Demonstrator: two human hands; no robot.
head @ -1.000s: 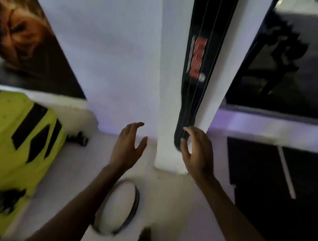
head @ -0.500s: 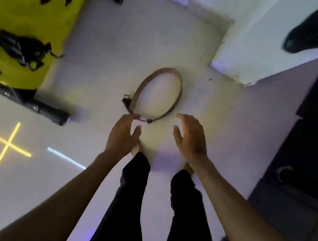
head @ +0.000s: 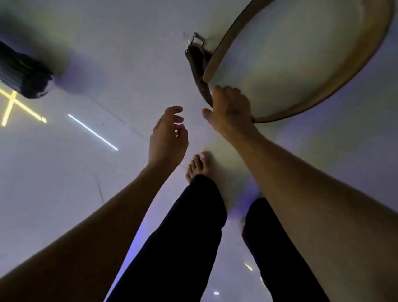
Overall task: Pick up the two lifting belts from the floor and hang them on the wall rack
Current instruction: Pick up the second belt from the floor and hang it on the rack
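Note:
A brown leather lifting belt [head: 345,75] lies looped on edge on the pale floor at the upper right, its metal buckle [head: 196,41] pointing left. My right hand [head: 232,110] rests on the belt's near edge by the dark strap end, fingers curled over it. My left hand [head: 168,135] hovers just left of it, above the floor, fingers loosely apart and holding nothing. The second belt and the wall rack are out of view.
A black cylindrical bar end [head: 16,69] lies on the floor at the left. Yellow and white light lines [head: 9,104] are reflected on the glossy floor. My bare foot [head: 198,165] and dark trouser legs stand just below the hands.
The view dropped from the wall and the hung black belt down to the floor. I bent closer, and my right hand reached forward onto the brown belt's near edge.

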